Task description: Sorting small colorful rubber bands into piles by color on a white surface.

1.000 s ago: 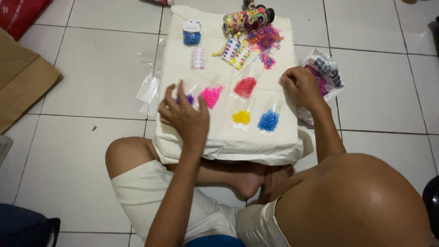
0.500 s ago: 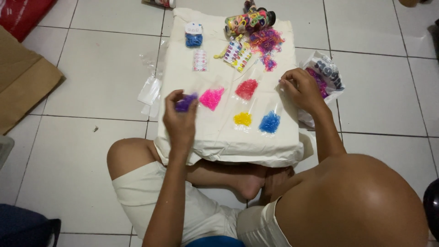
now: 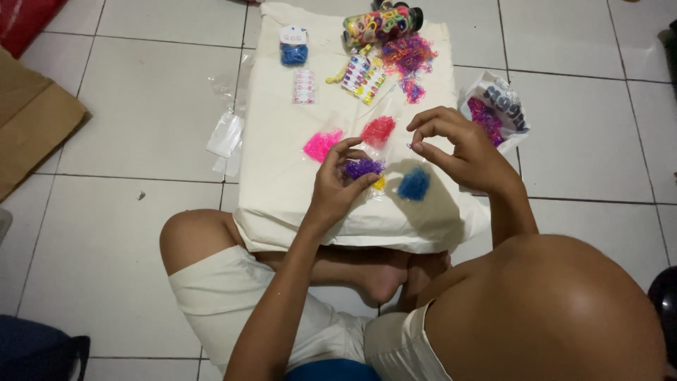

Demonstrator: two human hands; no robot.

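Head view: left hand (image 3: 337,185) fingers clamp purple-band packet (image 3: 362,168); right hand (image 3: 460,149) fingers pinched together above blue packet (image 3: 414,184).

Yellow packet (image 3: 381,183): lying mostly hidden behind the left hand (image 3: 337,189) and the purple packet (image 3: 363,168) it is pinching.
Item at the right hand (image 3: 458,148) fingertips: showing too small to identify.
Jar of mixed bands (image 3: 381,20), at 12 o'clock: top running off the frame.
Red object (image 3: 25,17), at 10 o'clock: being cut by the corner.
Dark object (image 3: 663,310), at 4 o'clock: being cropped by the right edge.
Card of clips (image 3: 364,75): details blurring.
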